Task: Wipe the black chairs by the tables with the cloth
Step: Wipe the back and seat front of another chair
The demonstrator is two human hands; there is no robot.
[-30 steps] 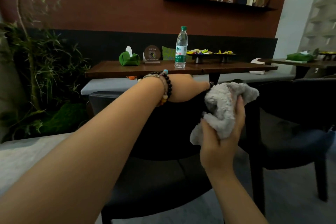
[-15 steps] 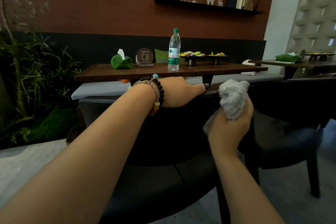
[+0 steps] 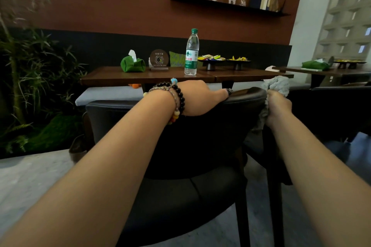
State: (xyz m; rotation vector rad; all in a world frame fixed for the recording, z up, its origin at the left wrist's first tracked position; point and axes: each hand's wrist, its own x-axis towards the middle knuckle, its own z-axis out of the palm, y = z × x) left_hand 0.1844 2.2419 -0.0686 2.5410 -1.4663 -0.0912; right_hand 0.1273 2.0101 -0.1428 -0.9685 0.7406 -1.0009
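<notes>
the dark wooden table (image 3: 140, 78) runs across the middle of the view, carrying a clear plastic water bottle with a green cap (image 3: 191, 52) and a green fabric tissue holder (image 3: 133, 64). just this side of it stands the black curved-back chair with a padded seat (image 3: 180, 196), the piece being cleaned; a second black chair (image 3: 329, 110) sits just to its right, by another table. the near chair looks heavy and rigid, with a smooth, slightly glossy top rail, so it should take firm rubbing without shifting much, and the rail is the natural place to steady it.

the left hand (image 3: 200, 98) does that: it rests on top of the backrest, fingers folded over the far edge, gripping the rail. beaded bracelets hang at its wrist.

the right hand (image 3: 279, 108) sits at the right end of the same rail, fingers closed around a fluffy grey cloth (image 3: 278, 86), which bunches above the knuckles and trails below the palm, touching the chair's corner. the cloth looks soft, light and floppy, so it is best kept bunched in the fist with a pad of it pressed flat on the surface. loose ends could snag on the rail's edge, judging by how they dangle.
</notes>
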